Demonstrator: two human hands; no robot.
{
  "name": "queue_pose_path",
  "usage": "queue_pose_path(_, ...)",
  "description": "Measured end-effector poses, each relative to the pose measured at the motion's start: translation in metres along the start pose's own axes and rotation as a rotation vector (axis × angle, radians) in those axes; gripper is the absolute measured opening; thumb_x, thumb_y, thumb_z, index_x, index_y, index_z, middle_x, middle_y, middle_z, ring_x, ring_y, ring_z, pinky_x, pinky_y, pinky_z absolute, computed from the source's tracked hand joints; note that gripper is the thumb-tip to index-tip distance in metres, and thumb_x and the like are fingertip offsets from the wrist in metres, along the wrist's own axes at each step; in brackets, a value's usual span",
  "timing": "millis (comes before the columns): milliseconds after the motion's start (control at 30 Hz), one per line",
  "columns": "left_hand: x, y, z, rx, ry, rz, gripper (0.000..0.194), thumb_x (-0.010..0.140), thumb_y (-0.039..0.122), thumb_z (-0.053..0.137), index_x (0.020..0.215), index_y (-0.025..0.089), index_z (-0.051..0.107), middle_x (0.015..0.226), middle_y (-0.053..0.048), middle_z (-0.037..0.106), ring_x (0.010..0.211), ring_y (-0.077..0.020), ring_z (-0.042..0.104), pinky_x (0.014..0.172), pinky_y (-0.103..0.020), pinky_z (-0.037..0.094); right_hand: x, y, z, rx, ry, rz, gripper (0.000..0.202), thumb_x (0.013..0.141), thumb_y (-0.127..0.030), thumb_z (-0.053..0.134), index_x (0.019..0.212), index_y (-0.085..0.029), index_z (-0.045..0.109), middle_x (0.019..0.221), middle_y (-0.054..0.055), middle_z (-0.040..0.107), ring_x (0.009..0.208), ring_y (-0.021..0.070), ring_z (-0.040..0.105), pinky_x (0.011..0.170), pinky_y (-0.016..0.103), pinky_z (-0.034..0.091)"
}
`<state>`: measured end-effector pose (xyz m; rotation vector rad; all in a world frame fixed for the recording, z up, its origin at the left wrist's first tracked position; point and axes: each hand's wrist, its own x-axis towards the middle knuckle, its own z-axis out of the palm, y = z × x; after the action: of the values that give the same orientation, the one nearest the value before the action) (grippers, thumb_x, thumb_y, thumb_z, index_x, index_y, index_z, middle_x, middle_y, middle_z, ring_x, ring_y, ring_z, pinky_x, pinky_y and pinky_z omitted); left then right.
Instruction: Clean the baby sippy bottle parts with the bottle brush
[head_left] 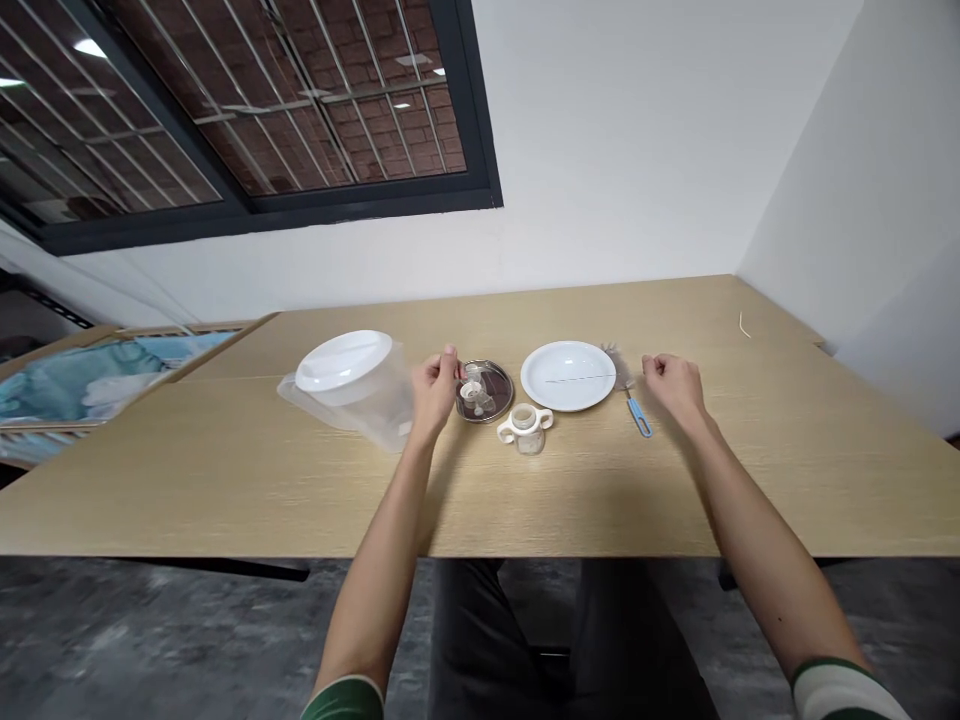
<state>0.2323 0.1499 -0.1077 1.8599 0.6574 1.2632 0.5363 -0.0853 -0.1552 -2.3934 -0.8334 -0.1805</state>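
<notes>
My left hand (435,390) is closed in a pinch, thumb up, at the left rim of a round metal tray (495,412). Whatever its fingers hold is hidden. Small clear and white parts (474,390) show on the tray, close to these fingertips. To the right, my right hand (675,385) is closed above the table; its contents cannot be made out. Nearest to it is a blue-handled brush (638,415) with grey bristles. A thin dark line (577,379) crosses a white plate (568,400); I cannot tell whether it reaches either hand. A clear bottle with white handles (529,432) stands between tray and plate.
Left of my left hand, a translucent pitcher with a white lid (345,375) lies tilted. A thin pale strip (743,325) is at the far right of the wooden table (300,480). A crib with teal cloth (90,380) adjoins its left side, and a wall rises behind.
</notes>
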Motion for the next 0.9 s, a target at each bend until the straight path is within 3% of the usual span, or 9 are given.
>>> queue_pose_path(100,0.028,-0.008,0.01,0.12,-0.129,0.0,0.051,0.097,0.055,0.045,0.06,0.02,0.051,0.062,-0.002,0.057,0.061,-0.0146,0.052,0.065,-0.028,0.041,0.0,0.0,0.001,0.009,0.005,-0.007,0.043,0.096,-0.043,0.045,0.075,-0.017,0.071,0.076,0.011,0.071,0.068,0.0188,0.056,0.064,0.03,0.028)
queue_pose_path(233,0.045,-0.029,0.022,0.26,-0.056,-0.047,0.028,0.094,0.042,0.049,0.085,0.018,0.06,0.085,-0.006,0.068,0.075,-0.0167,0.061,0.071,-0.027,0.046,-0.001,0.0,0.001,0.026,0.032,-0.022,0.044,0.096,-0.044,0.044,0.072,-0.017,0.069,0.072,0.01,0.069,0.065,0.0185,0.052,0.063,0.03,0.026)
queue_pose_path(367,0.039,-0.049,0.019,0.503,0.051,-0.154,0.028,0.087,0.041,0.056,0.083,0.016,0.065,0.08,-0.006,0.069,0.076,-0.0192,0.064,0.071,-0.027,0.046,-0.002,-0.002,0.0,0.031,0.031,-0.032,0.044,0.095,-0.044,0.044,0.069,-0.018,0.067,0.069,0.009,0.067,0.062,0.0179,0.049,0.063,0.031,0.025)
queue_pose_path(467,0.028,-0.056,0.012,0.673,-0.05,-0.239,0.03,0.085,0.041,0.058,0.078,0.016,0.072,0.076,-0.008,0.072,0.077,-0.0231,0.067,0.072,-0.029,0.046,-0.004,-0.003,0.001,0.039,0.034,-0.046,0.043,0.094,-0.044,0.044,0.067,-0.018,0.065,0.066,0.008,0.065,0.061,0.0173,0.048,0.063,0.031,0.024)
queue_pose_path(567,0.018,-0.057,0.011,0.82,-0.142,-0.333,0.031,0.083,0.044,0.061,0.086,0.018,0.077,0.087,-0.013,0.076,0.089,-0.0308,0.07,0.078,-0.035,0.048,-0.006,-0.005,0.001,0.052,0.035,-0.062,0.042,0.094,-0.045,0.045,0.065,-0.019,0.062,0.063,0.007,0.062,0.06,0.0166,0.045,0.062,0.031,0.024)
queue_pose_path(700,0.013,-0.057,0.016,0.986,-0.173,-0.399,0.036,0.085,0.048,0.059,0.094,0.018,0.078,0.102,-0.02,0.075,0.103,-0.0393,0.069,0.085,-0.043,0.051,-0.008,-0.007,0.001,0.063,0.03,-0.076,0.042,0.093,-0.045,0.045,0.064,-0.019,0.06,0.061,0.006,0.059,0.059,0.0157,0.042,0.061,0.032,0.025)
queue_pose_path(900,0.013,-0.057,0.02,1.086,-0.235,-0.446,0.034,0.083,0.041,0.059,0.098,0.015,0.075,0.11,-0.023,0.073,0.108,-0.0402,0.068,0.087,-0.044,0.052,-0.009,-0.008,-0.002,0.06,0.037,-0.082,0.04,0.093,-0.043,0.046,0.063,-0.019,0.058,0.061,0.006,0.058,0.06,0.0157,0.042,0.061,0.031,0.024)
